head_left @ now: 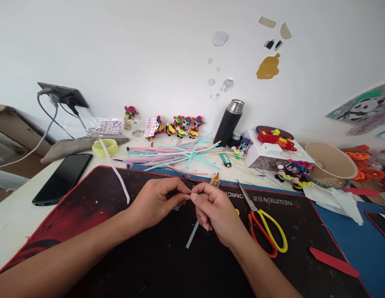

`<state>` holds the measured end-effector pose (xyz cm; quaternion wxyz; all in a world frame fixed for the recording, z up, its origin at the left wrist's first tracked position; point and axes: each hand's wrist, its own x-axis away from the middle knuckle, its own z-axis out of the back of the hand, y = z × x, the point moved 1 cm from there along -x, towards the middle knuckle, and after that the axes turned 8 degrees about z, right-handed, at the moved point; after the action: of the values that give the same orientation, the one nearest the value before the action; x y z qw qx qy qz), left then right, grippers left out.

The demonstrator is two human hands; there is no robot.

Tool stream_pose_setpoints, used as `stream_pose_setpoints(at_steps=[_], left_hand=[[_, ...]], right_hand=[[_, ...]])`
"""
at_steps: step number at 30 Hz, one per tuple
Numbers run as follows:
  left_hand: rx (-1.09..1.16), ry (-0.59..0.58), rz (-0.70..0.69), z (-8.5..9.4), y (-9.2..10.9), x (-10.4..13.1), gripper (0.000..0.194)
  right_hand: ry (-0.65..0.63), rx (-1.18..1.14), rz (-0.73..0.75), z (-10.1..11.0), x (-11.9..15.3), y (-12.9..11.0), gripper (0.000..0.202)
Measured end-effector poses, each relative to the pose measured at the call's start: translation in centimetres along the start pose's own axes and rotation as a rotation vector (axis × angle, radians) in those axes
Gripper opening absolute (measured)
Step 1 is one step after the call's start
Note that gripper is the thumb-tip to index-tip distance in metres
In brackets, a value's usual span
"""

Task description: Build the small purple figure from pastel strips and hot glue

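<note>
My left hand (163, 201) and my right hand (214, 211) meet above the dark mat (167, 265). Thumb and forefinger are pinched on each, with the fingertips touching. Whatever lies between them is too small or hidden to name. A bit of lilac material (176, 207) shows beneath my left fingers. Under my right hand a pale translucent stick (192, 236) pokes out toward me. Behind that hand rises a pointed, orange-speckled tip (215, 180), its lower part hidden. Scissors (263, 225) with red and yellow handles lie partly spread to the right. One lilac pipe cleaner (116, 171) rests left of my hands.
Pastel pipe cleaners (167, 154) are heaped behind the mat, near small figurines (186, 126). A black flask (228, 124) stands against the wall. At left lie a phone (63, 178) and a yellow-green coil (105, 148); at right, a white box (267, 159) and a beige bowl (332, 161).
</note>
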<state>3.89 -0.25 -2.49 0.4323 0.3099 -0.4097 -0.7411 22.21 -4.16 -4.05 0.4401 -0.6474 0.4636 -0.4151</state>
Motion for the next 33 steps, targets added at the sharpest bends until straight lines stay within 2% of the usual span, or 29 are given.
stream_pose_setpoints(at_steps=[5,11,17,25,33], left_hand=[[0.007,-0.008,0.001,0.0,-0.09,-0.03,0.01],[0.079,-0.077,0.001,0.26,-0.31,-0.34,0.007],[0.087,-0.106,-0.079,0.54,-0.68,-0.48,0.008],[0.075,-0.095,-0.137,0.73,-0.61,-0.46,0.008],[0.091,-0.099,-0.106,0.63,-0.62,-0.51,0.009]], right_hand=[[-0.004,-0.014,0.012,0.0,0.02,-0.05,0.031],[-0.002,-0.015,0.01,-0.08,0.0,-0.24,0.029],[-0.018,-0.031,0.012,0.0,0.0,-0.14,0.031],[-0.021,-0.031,0.013,0.11,0.03,0.01,0.03],[-0.03,-0.015,0.008,0.08,0.01,0.07,0.031]])
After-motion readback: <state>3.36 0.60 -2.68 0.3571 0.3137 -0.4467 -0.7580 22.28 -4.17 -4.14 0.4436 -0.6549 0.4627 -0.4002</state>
